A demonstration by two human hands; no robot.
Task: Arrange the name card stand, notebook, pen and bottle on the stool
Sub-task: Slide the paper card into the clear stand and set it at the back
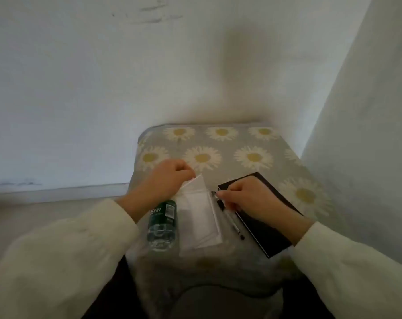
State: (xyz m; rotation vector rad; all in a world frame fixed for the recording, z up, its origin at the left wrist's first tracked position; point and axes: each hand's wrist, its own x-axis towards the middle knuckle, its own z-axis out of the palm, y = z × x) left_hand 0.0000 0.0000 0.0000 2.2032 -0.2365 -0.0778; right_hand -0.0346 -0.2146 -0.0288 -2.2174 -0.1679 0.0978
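Observation:
A daisy-patterned stool [232, 143] stands in a wall corner. On its near half a clear acrylic name card stand [201, 212] with a white insert lies flat. My left hand [165, 178] pinches the stand's far top corner. A green-labelled plastic bottle [163, 226] lies on its side at the stool's near left edge, under my left wrist. A black notebook [264, 233] lies to the right, partly hidden by my right hand [248, 199]. That hand's fingers close on the far end of a pen [232, 223], which lies between the stand and the notebook.
White walls close in behind the stool and along its right side. A pale floor [45, 210] runs to the left. The far half of the stool top shows only daisy fabric. My cream sleeves fill the lower corners.

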